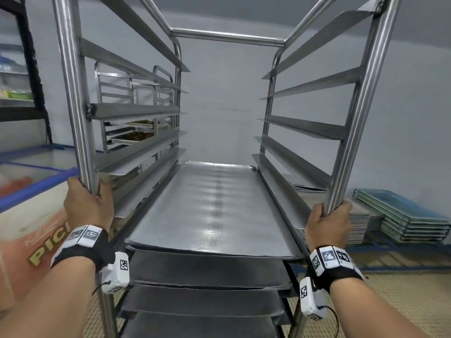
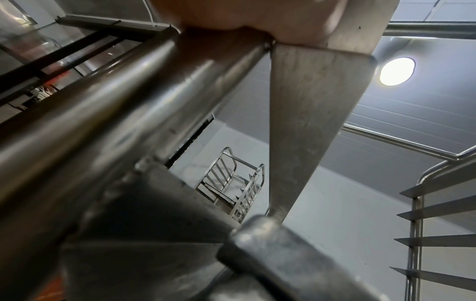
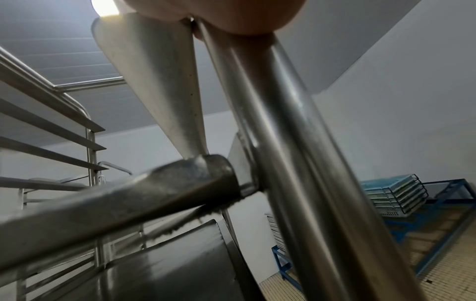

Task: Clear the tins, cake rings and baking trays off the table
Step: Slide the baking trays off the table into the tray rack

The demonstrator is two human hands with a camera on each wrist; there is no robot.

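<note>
Both hands are curled round the near uprights of a steel tray rack (image 1: 73, 93): the left hand (image 1: 86, 206) grips the left post, the right hand (image 1: 327, 225) grips the right post. Between them, baking trays (image 1: 212, 211) sit slid onto the rack's lower runners, stacked level above level. A second rack (image 1: 136, 98) stands beyond the left side

A steel rack trolley (image 1: 73, 93) stood on the tiled floor (image 1: 402, 296), with angled runners up both sides. Flat baking trays (image 1: 210, 206) sat on its lower runners, one above another; the upper runners (image 1: 314, 87) were bare. A second rack (image 1: 136, 111) behind it on the left held trays with something brown. Tray stacks (image 1: 402, 215) rested on a blue frame (image 1: 395, 247) at right.
</note>
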